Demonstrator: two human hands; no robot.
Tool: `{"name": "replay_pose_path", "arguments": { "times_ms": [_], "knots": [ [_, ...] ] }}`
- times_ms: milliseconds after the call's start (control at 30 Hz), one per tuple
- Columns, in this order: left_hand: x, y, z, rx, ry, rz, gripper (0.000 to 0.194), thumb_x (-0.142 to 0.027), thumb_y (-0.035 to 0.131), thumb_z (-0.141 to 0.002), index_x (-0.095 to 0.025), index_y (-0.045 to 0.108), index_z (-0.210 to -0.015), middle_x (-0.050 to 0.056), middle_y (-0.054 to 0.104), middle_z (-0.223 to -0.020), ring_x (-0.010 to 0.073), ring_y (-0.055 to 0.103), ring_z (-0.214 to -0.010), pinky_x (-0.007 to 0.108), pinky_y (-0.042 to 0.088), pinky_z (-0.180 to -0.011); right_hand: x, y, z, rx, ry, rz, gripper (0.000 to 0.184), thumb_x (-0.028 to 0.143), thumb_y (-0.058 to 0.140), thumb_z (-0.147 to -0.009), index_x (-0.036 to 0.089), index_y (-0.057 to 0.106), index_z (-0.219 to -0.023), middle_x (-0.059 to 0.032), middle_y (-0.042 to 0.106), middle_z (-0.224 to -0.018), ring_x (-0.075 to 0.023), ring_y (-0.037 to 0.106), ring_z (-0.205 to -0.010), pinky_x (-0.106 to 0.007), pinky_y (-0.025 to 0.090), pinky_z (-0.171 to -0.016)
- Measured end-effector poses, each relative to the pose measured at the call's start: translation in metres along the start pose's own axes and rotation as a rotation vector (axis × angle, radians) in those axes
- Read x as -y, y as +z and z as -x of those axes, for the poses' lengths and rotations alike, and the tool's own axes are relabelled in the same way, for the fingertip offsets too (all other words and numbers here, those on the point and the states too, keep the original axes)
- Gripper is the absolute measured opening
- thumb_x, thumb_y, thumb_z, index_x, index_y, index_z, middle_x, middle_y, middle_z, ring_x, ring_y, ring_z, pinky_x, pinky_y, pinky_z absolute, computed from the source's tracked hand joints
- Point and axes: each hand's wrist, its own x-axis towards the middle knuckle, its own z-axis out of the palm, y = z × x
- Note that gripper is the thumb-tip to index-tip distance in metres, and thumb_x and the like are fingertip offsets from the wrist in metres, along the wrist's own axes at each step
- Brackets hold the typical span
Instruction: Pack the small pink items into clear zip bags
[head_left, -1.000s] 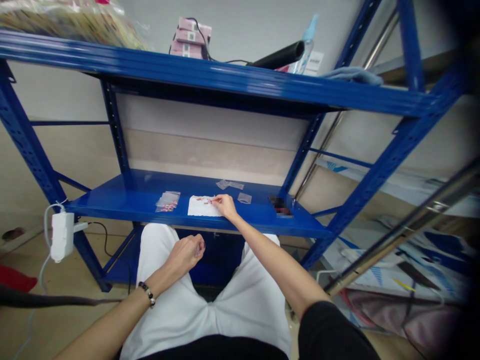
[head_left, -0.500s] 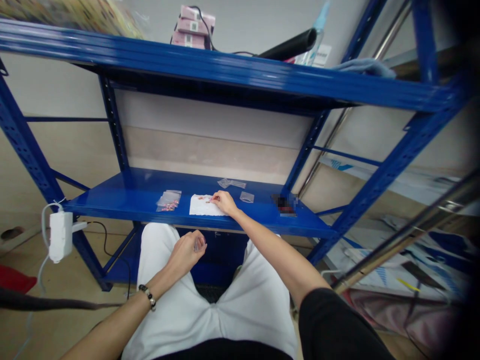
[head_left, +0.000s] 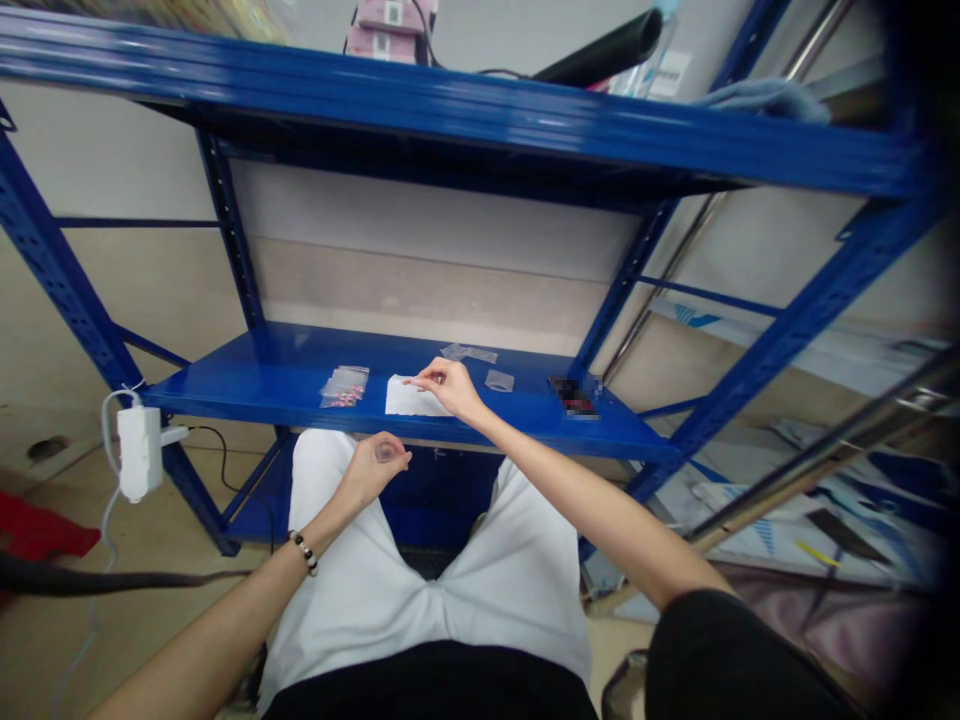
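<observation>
Over my left thigh, my left hand is closed around a small clear plastic bag. My right hand is above a white sheet of paper on the blue shelf. Its thumb and fingertips are pinched together; what they hold, if anything, is too small to make out. Small reddish-brown pieces lie near the paper's far edge, partly hidden by the fingers. Left of the paper lie clear zip bags with small red and pale pieces in them.
Flat clear bags lie at the back of the blue shelf, and another clear bag is right of my hand. A dark blurred-out object sits at the right end. Overhead runs an upper shelf. A white power strip hangs at left.
My right hand has lifted slightly from the paper, its fingers still pinched. The left hand has turned a little, with the bag still in it. The whole view has tilted slightly downward.
</observation>
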Motion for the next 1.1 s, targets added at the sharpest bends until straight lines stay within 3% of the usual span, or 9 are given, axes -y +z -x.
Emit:
{"name": "replay_pose_path", "arguments": {
  "times_ms": [100,200,400,567,633,733,867,967,1100],
  "knots": [
    [-0.009,0.003,0.004,0.031,-0.003,0.044,0.023,-0.035,0.072,-0.074,-0.015,0.061,-0.077,0.003,0.067,-0.07,0.0165,0.064,-0.067,0.029,0.049,-0.071,0.041,-0.002,0.026,0.096,-0.151,-0.172,0.009,0.022,0.07,-0.083,0.015,0.072,-0.077,-0.0025,0.064,-0.077,-0.0138,0.056,-0.073,-0.025,0.042,-0.068],
    [-0.017,0.008,0.008,0.048,-0.027,0.076,0.025,-0.037,0.072,-0.074,-0.014,0.063,-0.074,0.005,0.068,-0.072,0.0175,0.064,-0.072,0.029,0.049,-0.073,0.067,-0.003,0.045,0.242,-0.216,-0.154,0.011,0.012,0.069,-0.081,0.016,0.071,-0.07,-0.001,0.062,-0.073,-0.0132,0.056,-0.071,-0.025,0.041,-0.068],
    [-0.022,0.013,0.012,0.092,-0.168,0.197,0.032,-0.041,0.077,-0.07,-0.012,0.066,-0.077,0.006,0.069,-0.072,0.0174,0.064,-0.069,0.028,0.048,-0.068,0.07,-0.002,0.048,0.443,-0.246,0.021,0.015,0.005,0.064,-0.077,0.016,0.072,-0.07,-0.0001,0.06,-0.072,-0.0116,0.053,-0.068,-0.022,0.034,-0.06],
    [-0.022,0.017,0.016,0.103,-0.28,0.231,0.035,-0.041,0.079,-0.068,-0.011,0.068,-0.082,0.009,0.071,-0.075,0.0195,0.066,-0.072,0.031,0.051,-0.07,0.067,0.002,0.049,0.528,-0.308,0.063,0.017,0.006,0.062,-0.077,0.017,0.071,-0.069,0.001,0.057,-0.07,-0.0115,0.051,-0.066,-0.023,0.032,-0.058],
    [-0.023,0.016,0.017,0.099,-0.31,0.238,0.036,-0.041,0.078,-0.069,-0.011,0.069,-0.087,0.01,0.071,-0.078,0.0202,0.067,-0.075,0.031,0.052,-0.072,0.06,0.003,0.047,0.499,-0.32,0.058,0.016,0.007,0.061,-0.078,0.017,0.072,-0.071,0.0006,0.058,-0.072,-0.012,0.052,-0.068,-0.023,0.034,-0.061],
    [-0.022,0.015,0.018,0.131,-0.304,0.192,0.031,-0.037,0.072,-0.074,-0.013,0.07,-0.093,0.008,0.071,-0.075,0.018,0.067,-0.073,0.029,0.051,-0.07,0.034,0.004,0.033,0.329,-0.247,0.069,0.012,0.013,0.062,-0.082,0.017,0.073,-0.077,-0.002,0.062,-0.08,-0.0141,0.055,-0.076,-0.023,0.038,-0.069],
    [-0.009,0.018,0.017,0.161,-0.228,0.036,0.019,-0.021,0.066,-0.069,-0.012,0.069,-0.086,0.002,0.065,-0.061,0.0145,0.063,-0.061,0.025,0.048,-0.063,-0.02,0.0,0.004,0.091,0.075,0.185,0.012,0.018,0.063,-0.084,0.017,0.076,-0.083,-0.0059,0.068,-0.087,-0.0167,0.06,-0.08,-0.025,0.041,-0.072],
    [0.01,0.021,0.014,0.177,-0.164,-0.028,0.019,-0.015,0.061,-0.067,-0.012,0.069,-0.084,0.0,0.062,-0.06,0.0125,0.06,-0.056,0.024,0.047,-0.059,-0.054,-0.001,-0.011,0.04,0.222,0.263,0.017,0.014,0.06,-0.084,0.017,0.077,-0.086,-0.0067,0.072,-0.086,-0.0173,0.063,-0.078,-0.024,0.043,-0.071],
    [0.032,0.021,0.011,0.215,-0.211,-0.145,0.022,-0.013,0.057,-0.065,-0.013,0.069,-0.084,-0.003,0.059,-0.055,0.0123,0.057,-0.05,0.023,0.043,-0.052,-0.076,0.01,-0.017,0.059,0.241,0.302,0.011,0.014,0.066,-0.081,0.018,0.076,-0.083,-0.0054,0.072,-0.079,-0.0171,0.063,-0.073,-0.023,0.042,-0.065]
  ]
}}
